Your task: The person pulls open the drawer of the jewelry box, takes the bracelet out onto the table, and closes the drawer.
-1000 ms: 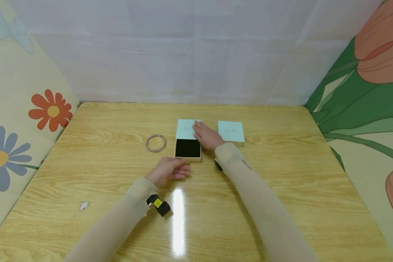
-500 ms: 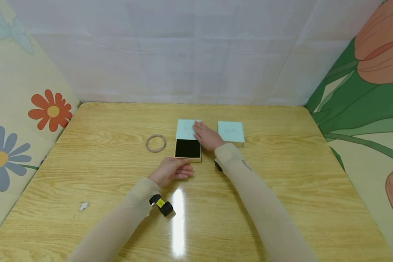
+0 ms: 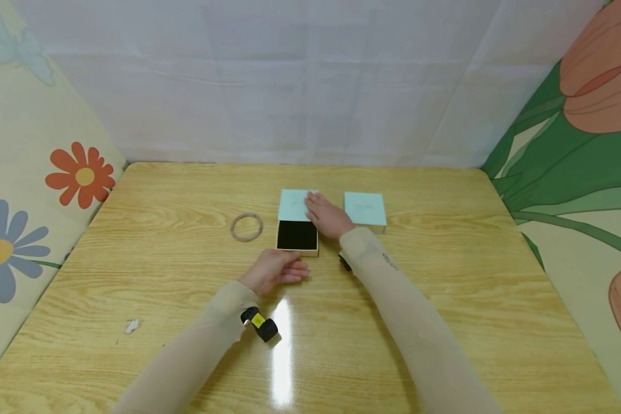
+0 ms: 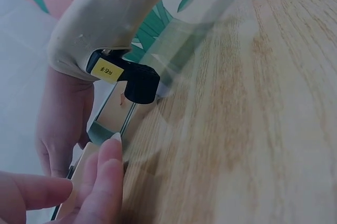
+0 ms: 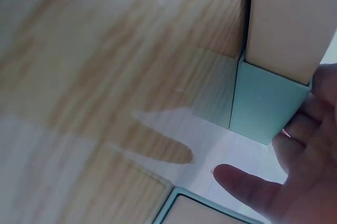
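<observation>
In the head view a pale turquoise box (image 3: 292,205) lies on the table with its drawer (image 3: 297,236) slid partly out, showing a black lining. My left hand (image 3: 276,271) is at the drawer's front, thumb by the upper edge. Its fingers (image 4: 102,182) extend along the front in the left wrist view. Fingers of my right hand (image 3: 328,215) rest on the sleeve's top, near its right side. From the right wrist view, the thumb (image 5: 247,184) stands away from the sleeve (image 5: 268,103). Left of the box lies a pinkish-brown ring (image 3: 246,226), bangle-sized.
A second turquoise box (image 3: 364,208), closed, stands right of the first, behind my right forearm. An orange tab (image 4: 122,99) shows on its front in the left wrist view. A small whitish mark (image 3: 132,326) is on the wooden table (image 3: 476,287) at left.
My left hand has shifted slightly right along the drawer's front, covering an orange tab that showed beside the thumb. Right hand, box and ring have stayed in place.
</observation>
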A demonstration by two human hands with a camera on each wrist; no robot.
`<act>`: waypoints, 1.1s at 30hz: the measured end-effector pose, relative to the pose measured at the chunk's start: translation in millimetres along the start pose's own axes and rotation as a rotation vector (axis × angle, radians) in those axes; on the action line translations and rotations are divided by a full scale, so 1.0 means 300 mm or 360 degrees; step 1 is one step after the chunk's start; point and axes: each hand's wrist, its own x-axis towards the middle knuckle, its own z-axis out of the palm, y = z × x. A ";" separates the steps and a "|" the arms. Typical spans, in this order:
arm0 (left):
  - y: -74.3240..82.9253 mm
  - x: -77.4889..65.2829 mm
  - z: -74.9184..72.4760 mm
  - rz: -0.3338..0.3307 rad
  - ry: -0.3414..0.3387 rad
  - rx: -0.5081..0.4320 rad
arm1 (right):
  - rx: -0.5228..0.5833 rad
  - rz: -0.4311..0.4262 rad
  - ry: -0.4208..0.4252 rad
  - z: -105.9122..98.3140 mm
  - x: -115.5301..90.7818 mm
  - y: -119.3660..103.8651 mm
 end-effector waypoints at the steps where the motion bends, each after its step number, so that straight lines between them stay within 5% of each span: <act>1: -0.001 0.001 0.001 -0.0001 0.0003 0.0002 | 0.0004 0.0001 -0.0001 0.000 0.000 0.000; 33: -0.005 0.034 0.025 0.0014 0.0110 -0.0049 | 0.0028 -0.0017 0.0001 0.001 -0.004 0.001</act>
